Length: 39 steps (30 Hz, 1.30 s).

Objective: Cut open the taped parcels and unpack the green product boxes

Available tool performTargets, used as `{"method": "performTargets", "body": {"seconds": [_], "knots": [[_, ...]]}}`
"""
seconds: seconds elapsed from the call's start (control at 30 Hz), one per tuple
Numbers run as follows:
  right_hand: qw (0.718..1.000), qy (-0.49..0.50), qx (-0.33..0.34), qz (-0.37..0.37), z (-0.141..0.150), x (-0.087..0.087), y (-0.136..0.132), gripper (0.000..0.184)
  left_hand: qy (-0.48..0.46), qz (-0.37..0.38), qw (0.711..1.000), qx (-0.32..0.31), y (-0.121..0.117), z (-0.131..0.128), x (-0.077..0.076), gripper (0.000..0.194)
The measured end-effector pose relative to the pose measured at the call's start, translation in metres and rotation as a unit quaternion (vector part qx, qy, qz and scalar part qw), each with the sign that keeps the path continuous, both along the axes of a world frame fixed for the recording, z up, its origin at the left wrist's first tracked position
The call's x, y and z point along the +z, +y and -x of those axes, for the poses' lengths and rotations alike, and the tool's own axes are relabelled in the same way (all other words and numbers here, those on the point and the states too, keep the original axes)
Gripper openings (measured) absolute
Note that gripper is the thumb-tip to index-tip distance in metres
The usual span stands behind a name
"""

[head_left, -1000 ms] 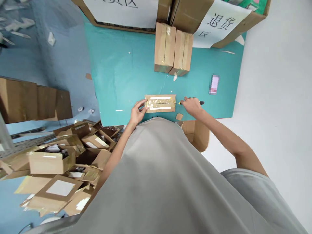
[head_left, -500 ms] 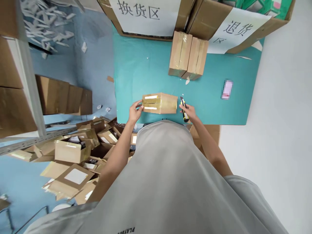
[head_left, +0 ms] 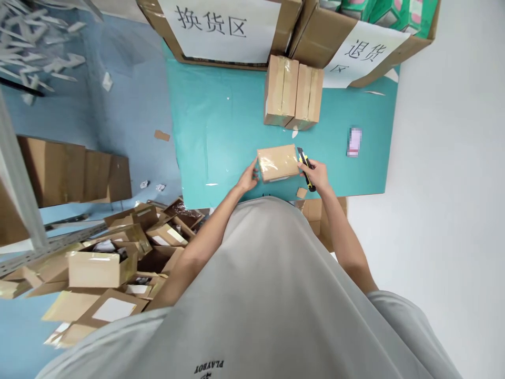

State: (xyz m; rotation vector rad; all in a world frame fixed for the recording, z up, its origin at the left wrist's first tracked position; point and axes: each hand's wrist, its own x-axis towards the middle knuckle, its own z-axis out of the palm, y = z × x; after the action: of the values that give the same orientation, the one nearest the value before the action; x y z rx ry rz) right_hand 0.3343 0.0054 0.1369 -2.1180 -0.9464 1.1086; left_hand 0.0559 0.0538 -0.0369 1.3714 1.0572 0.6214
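Observation:
A small taped cardboard box (head_left: 278, 162) lies near the front edge of the teal table (head_left: 221, 131), a plain brown face turned up. My left hand (head_left: 248, 179) grips the box's left end with curled fingers. My right hand (head_left: 317, 176) holds a yellow and black utility knife (head_left: 305, 166) and also presses against the box's right end. A small cardboard scrap (head_left: 302, 192) lies just under my right hand.
Two taped boxes (head_left: 292, 93) stand side by side farther back. Behind them are large cartons with paper signs (head_left: 224, 29). A small pink item (head_left: 354, 142) lies at right. Opened boxes are piled on the floor at left (head_left: 118, 252). A carton sits under the table edge (head_left: 319, 210).
The box has been turned over: the face with white label strips no longer shows and a plain side is up. My right hand moved the knife in against the box's right end.

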Motion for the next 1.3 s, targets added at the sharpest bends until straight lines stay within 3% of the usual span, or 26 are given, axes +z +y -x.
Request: {"method": "performTargets", "body": {"seconds": [0.07, 0.17, 0.3, 0.4, 0.5, 0.6, 0.67, 1.07, 1.3], "knots": [[0.999, -0.033, -0.01, 0.008, -0.003, 0.002, -0.005, 0.049, 0.016, 0.021, 1.0, 0.004, 0.007, -0.001, 0.009, 0.065], [0.998, -0.063, -0.015, 0.011, 0.0, 0.006, -0.018, 0.046, -0.017, -0.011, 1.0, 0.004, 0.022, 0.0, 0.036, 0.045], [0.988, -0.152, 0.009, 0.025, 0.017, 0.016, -0.034, 0.042, -0.036, -0.036, 0.998, -0.036, 0.044, -0.008, 0.081, 0.038], [0.972, -0.225, 0.056, 0.036, 0.04, 0.03, -0.039, 0.044, -0.02, -0.006, 0.998, -0.066, 0.059, -0.015, 0.1, 0.033], [0.956, -0.23, 0.156, 0.093, 0.072, 0.048, -0.038, 0.051, -0.009, 0.045, 0.996, -0.076, 0.071, -0.018, 0.101, 0.037], [0.914, -0.263, 0.252, 0.182, 0.107, 0.061, -0.032, 0.057, -0.008, 0.077, 0.994, -0.072, 0.077, -0.02, 0.097, 0.041], [0.886, -0.296, 0.281, 0.218, 0.126, 0.065, -0.025, 0.059, -0.006, 0.087, 0.994, -0.063, 0.079, -0.021, 0.095, 0.04], [0.848, -0.335, 0.292, 0.289, 0.16, 0.085, -0.003, 0.056, -0.008, 0.141, 0.989, -0.039, 0.076, -0.023, 0.1, 0.03], [0.832, -0.365, 0.296, 0.295, 0.178, 0.081, 0.006, 0.053, 0.036, 0.127, 0.991, -0.005, 0.067, -0.025, 0.108, 0.021]]}}
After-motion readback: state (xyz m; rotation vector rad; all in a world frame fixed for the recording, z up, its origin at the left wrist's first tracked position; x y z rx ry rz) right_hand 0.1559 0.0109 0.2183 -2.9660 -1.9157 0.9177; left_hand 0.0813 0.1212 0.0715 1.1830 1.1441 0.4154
